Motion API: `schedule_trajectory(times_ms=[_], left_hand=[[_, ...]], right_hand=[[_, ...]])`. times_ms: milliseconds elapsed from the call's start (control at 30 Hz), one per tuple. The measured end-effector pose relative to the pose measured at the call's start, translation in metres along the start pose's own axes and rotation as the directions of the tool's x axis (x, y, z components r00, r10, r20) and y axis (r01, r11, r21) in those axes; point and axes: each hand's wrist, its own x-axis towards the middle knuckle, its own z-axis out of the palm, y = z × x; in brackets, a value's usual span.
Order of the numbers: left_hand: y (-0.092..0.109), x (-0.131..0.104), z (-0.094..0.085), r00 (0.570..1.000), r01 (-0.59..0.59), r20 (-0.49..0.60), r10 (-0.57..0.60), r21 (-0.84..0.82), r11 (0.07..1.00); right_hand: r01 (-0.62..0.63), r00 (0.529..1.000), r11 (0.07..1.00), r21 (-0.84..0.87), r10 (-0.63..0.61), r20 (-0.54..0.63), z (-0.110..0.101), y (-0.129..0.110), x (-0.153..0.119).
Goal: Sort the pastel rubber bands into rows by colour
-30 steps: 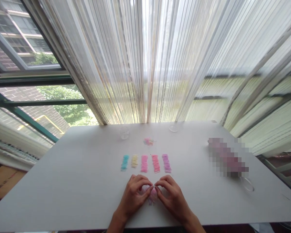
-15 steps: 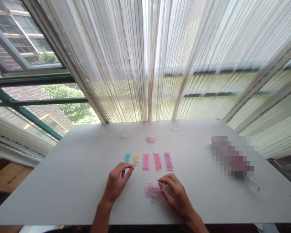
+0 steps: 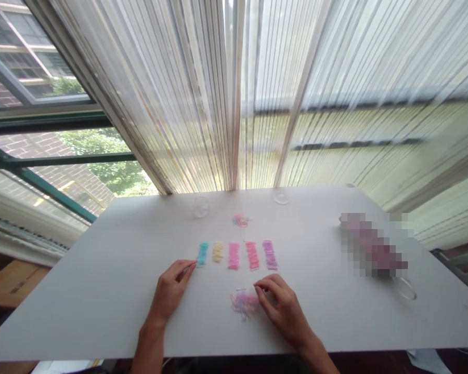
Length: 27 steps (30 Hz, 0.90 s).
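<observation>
My left hand (image 3: 172,288) is closed in a pinch at the lower end of the blue column (image 3: 203,254) of small slim pieces, possibly paper clips. Whatever lies between its fingertips is too small to make out. My right hand (image 3: 281,306) also pinches, its fingertips at the right edge of a loose mixed pastel pile (image 3: 244,304); what it holds, if anything, cannot be seen. To the right of the blue pieces stand a yellow column (image 3: 217,252), a pink column (image 3: 233,256), a coral column (image 3: 252,255) and a purple column (image 3: 270,254).
Behind the columns sits a smaller mixed pile (image 3: 241,221). A clear container (image 3: 202,206) and a clear round lid or dish (image 3: 281,197) stand near the back edge of the white table (image 3: 101,280). On the right lies a blurred-out pinkish object (image 3: 370,246) with a loop.
My left hand has moved left from the lower end of the yellow column to that of the blue column. My right hand stays at the pile. The view has shifted slightly.
</observation>
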Motion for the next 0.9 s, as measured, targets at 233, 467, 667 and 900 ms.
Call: schedule_trajectory(times_ms=[233, 467, 667, 900], left_hand=[[-0.002, -0.003, 0.002, 0.999, -0.049, 0.001, 0.049, 0.074, 0.996], [-0.001, -0.003, 0.003, 0.998, -0.054, -0.019, 0.057, 0.109, 0.993], [-0.001, -0.003, 0.003, 0.998, -0.040, -0.032, 0.045, 0.137, 0.990], [0.013, -0.002, 0.001, 0.992, -0.033, -0.114, 0.046, 0.121, 0.992]], right_hand=[[-0.012, 1.000, 1.000, -0.001, 0.012, 0.026, -0.001, 0.001, 0.000], [-0.011, 0.999, 1.000, -0.001, 0.011, 0.031, -0.001, 0.000, 0.001], [-0.017, 0.999, 1.000, -0.006, 0.017, 0.031, -0.002, 0.000, 0.002], [-0.035, 0.999, 0.999, 0.013, 0.035, 0.002, -0.003, -0.002, 0.001]])
